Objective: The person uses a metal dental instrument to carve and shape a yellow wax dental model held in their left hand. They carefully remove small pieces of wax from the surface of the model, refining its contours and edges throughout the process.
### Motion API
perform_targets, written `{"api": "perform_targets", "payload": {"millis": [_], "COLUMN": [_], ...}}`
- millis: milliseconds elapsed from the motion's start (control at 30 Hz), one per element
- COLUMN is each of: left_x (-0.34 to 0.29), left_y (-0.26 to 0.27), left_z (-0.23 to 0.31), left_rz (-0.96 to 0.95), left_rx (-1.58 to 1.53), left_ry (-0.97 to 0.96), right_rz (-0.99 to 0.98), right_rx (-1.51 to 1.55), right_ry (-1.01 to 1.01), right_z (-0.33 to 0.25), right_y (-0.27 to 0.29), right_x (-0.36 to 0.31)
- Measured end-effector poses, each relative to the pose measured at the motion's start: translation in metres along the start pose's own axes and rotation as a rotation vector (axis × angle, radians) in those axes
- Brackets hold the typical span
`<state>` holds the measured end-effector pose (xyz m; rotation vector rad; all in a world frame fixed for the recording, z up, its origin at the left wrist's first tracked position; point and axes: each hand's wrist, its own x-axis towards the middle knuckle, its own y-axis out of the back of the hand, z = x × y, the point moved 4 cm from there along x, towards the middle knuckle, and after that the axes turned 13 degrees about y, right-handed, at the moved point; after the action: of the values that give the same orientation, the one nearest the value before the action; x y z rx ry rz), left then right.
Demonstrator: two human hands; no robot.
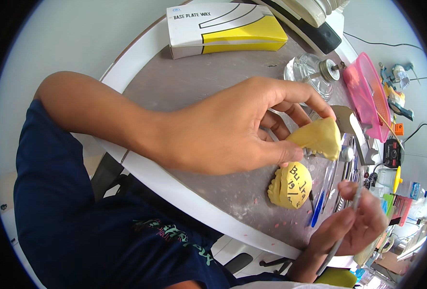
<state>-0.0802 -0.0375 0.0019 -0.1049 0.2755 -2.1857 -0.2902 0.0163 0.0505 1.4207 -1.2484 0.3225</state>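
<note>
My left hand (223, 125) reaches across from the left and pinches a yellow plaster dental cast (323, 137) between thumb and fingers, lifted above the table. Grey bits show along the cast's lower side, partly covered by my thumb. Just below it, a second yellow dental cast (290, 187) with dark handwriting rests on the table. At the lower right, my right hand (355, 221) is closed around a thin grey metal dental instrument (336, 248), which slants down past my palm. Its working tip is hard to make out.
A white and yellow box (228, 30) lies at the table's far edge. Beyond my left fingers stand a glass spirit burner (312, 74) and a pink plastic basket (366, 94). A blue pen (318, 209) and several metal instruments (347, 180) lie between the second cast and my right hand.
</note>
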Motion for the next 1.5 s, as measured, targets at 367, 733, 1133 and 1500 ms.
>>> {"api": "perform_targets", "payload": {"millis": [367,733,1133,1500], "left_x": [-0.001,-0.004,-0.005,-0.006], "left_y": [-0.001,-0.004,-0.004,-0.005], "left_z": [-0.001,0.004,0.006,0.006], "left_rz": [0.041,0.007,0.011,0.030], "left_rx": [-0.065,-0.035,0.006,0.001], "left_ry": [-0.091,-0.137,-0.154,-0.136], "right_rz": [-0.087,-0.260,-0.240,-0.273], "right_rx": [0.240,0.111,0.085,0.046], "right_ry": [-0.021,-0.079,-0.048,-0.059], "right_z": [0.002,-0.003,-0.006,-0.008], "right_y": [-0.019,-0.018,-0.019,-0.019], "right_x": [0.002,-0.003,-0.002,-0.002]}}
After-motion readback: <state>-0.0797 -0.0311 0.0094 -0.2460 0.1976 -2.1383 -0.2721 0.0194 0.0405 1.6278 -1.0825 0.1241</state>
